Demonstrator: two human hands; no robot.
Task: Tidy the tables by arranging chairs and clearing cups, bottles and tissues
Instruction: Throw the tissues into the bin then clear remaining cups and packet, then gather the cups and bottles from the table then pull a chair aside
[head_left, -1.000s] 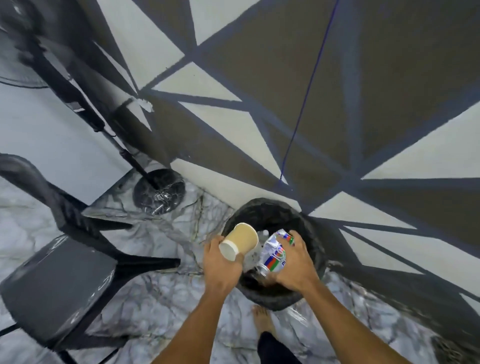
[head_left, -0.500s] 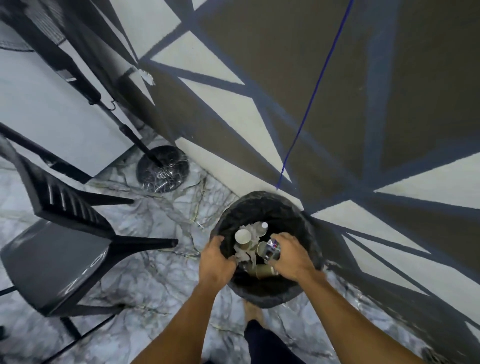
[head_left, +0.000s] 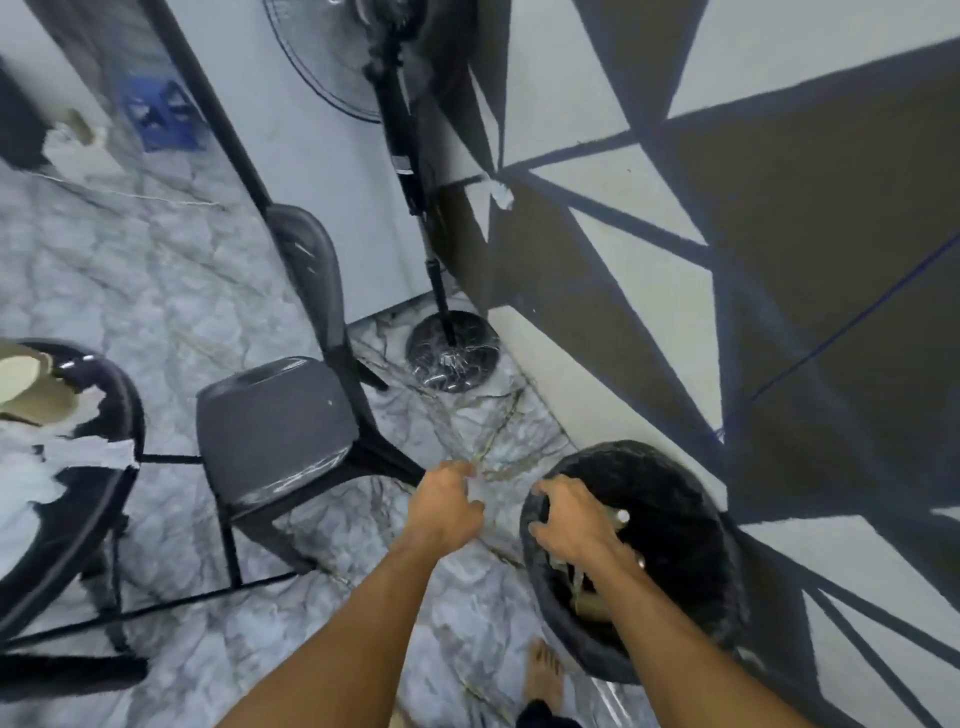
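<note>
A black lined bin (head_left: 675, 460) stands on the floor by the patterned wall, with paper cups and a bottle cap (head_left: 622, 515) showing inside. My right hand (head_left: 571, 522) hovers over the bin's near-left rim with spread fingers and holds nothing. My left hand (head_left: 449, 506) hangs left of the bin over the floor, fingers loosely curled and empty as far as the blur shows. A grey plastic chair (head_left: 275, 431) stands just left of my left hand. At the far left, a round black table (head_left: 98, 499) carries white tissues (head_left: 83, 452) and a paper cup (head_left: 26, 387).
A standing fan's round base (head_left: 452, 351) sits by the wall behind the chair, its pole rising upward. A blue crate (head_left: 161, 114) lies far back on the marble floor. My bare foot (head_left: 543, 675) is beside the bin.
The paper cup and the crushed bottle left my hands and dropped into the bin. Both hands came up empty, the left one moving off the bin to the left. The view swung left.
</note>
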